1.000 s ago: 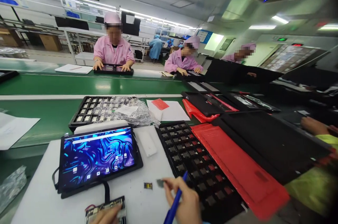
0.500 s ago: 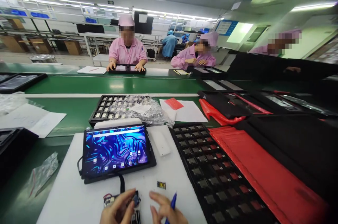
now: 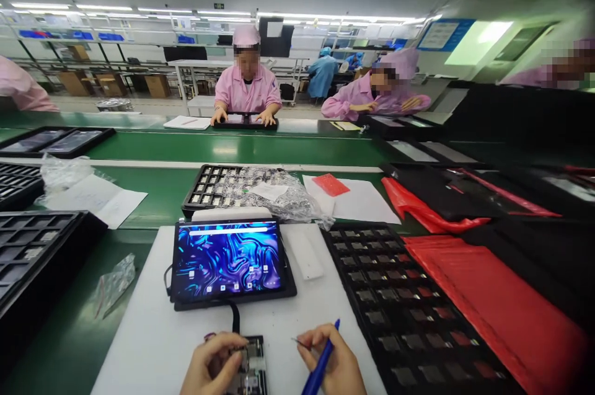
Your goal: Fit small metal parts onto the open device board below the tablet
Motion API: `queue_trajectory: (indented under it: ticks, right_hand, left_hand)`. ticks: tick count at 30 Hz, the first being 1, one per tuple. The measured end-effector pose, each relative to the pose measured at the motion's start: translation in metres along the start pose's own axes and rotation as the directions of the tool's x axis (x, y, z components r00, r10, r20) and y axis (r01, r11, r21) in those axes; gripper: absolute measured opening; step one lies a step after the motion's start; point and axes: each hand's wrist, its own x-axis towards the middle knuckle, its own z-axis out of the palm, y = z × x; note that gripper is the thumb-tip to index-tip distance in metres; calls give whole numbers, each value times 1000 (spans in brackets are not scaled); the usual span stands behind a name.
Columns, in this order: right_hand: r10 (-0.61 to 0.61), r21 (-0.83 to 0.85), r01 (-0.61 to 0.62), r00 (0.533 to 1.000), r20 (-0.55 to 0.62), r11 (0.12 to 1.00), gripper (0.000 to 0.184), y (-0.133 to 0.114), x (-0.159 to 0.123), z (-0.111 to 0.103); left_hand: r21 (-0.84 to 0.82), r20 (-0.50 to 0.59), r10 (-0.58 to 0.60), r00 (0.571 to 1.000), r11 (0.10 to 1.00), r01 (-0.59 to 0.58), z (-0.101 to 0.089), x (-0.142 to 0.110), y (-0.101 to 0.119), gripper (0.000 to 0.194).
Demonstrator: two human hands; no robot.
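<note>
My left hand (image 3: pixel 211 361) is at the bottom centre, its thumb and fingers closed at the left edge of a small circuit board assembly (image 3: pixel 255 351). A black flat cable (image 3: pixel 235 317) runs from there to a lit tablet (image 3: pixel 230 258) with a blue swirl screen, propped on the white mat (image 3: pixel 134 339). Just right of the board, my right hand (image 3: pixel 344 361) is closed around a blue pen-shaped tool (image 3: pixel 320 369), slanting up to the right. A thin dark tip (image 3: pixel 296 340) sticks out leftward from its fingertips, apart from the board; what it belongs to is hidden.
A black compartment tray (image 3: pixel 376 314) of small flat parts lies right, beside red wrap (image 3: pixel 493 296). Behind the tablet sits a bubble-wrapped tray (image 3: pixel 211 187). A white block (image 3: pixel 304 255) and plastic bag (image 3: pixel 116 280) lie nearby. Co-workers in pink sit across the green bench (image 3: pixel 297 150).
The view has swung left. My right hand has risen slightly, and the thin tip now shows in its fingers. The small yellow-and-black part beside it is no longer visible on the mat.
</note>
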Motion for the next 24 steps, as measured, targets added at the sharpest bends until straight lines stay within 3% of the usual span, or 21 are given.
queue_trajectory:
  ticks: [3,9,16,24]
  right_hand:
    - [142,226,-162,984,104,960,35,-13,-13,23]
    - [165,248,-230,952,258,941,34,-20,-26,51]
    - [246,237,-328,916,317,914,40,-13,-23,51]
    - [340,216,-441,859,382,871,43,-29,-18,49]
  left_hand:
    - [-13,22,-47,999,999,48,0,-2,-3,51]
    - [6,74,9,997,1000,-10,1,-3,-3,45]
    - [125,79,152,985,979,-161,2,-5,1,40]
    - [157,123,199,972,963,-217,1,-6,-6,38]
